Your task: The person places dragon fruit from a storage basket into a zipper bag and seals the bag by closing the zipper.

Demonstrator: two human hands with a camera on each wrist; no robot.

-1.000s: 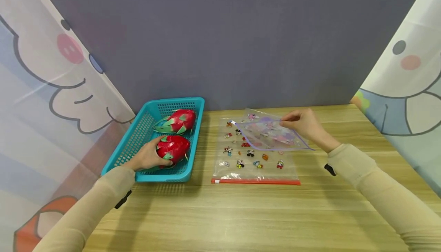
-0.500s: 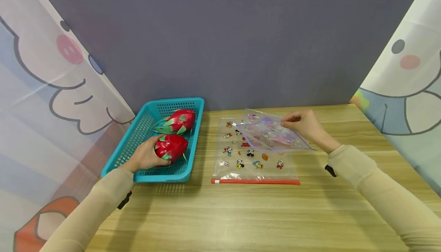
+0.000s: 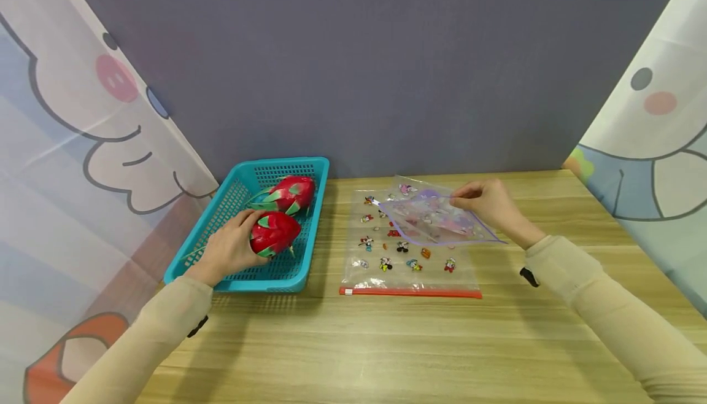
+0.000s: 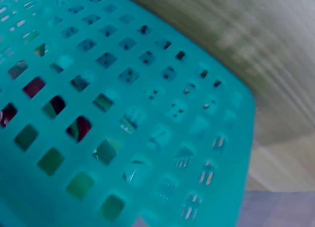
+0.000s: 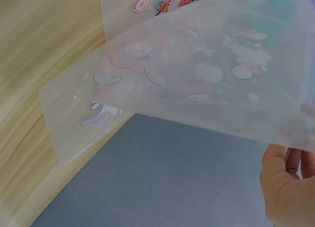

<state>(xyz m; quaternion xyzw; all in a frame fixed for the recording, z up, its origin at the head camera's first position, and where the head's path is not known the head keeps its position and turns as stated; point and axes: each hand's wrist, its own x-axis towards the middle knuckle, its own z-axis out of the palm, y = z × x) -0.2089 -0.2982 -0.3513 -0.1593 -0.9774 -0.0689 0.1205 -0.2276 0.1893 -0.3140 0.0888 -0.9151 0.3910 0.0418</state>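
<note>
My left hand (image 3: 229, 245) grips a red dragon fruit (image 3: 274, 233) inside the teal basket (image 3: 221, 218), lifting it a little off the basket floor. A second dragon fruit (image 3: 287, 194) lies behind it in the basket. My right hand (image 3: 486, 202) pinches the far edge of a small purple-edged zip bag (image 3: 433, 220) and holds it raised and tilted over a larger clear zip bag (image 3: 409, 250) with cartoon prints and a red zipper strip. In the right wrist view the small bag (image 5: 197, 79) fills the frame with my fingers (image 5: 285, 187) at its edge. The left wrist view shows only the basket mesh (image 4: 123, 113).
The wooden table (image 3: 386, 349) runs to a grey back wall (image 3: 359, 66). Cartoon-printed curtains hang at the left (image 3: 83, 146) and the right (image 3: 657, 121). The basket stands at the table's back left, next to the left curtain.
My left hand has raised the near dragon fruit slightly and drawn it up and back in the basket. The right hand and small bag have barely moved.
</note>
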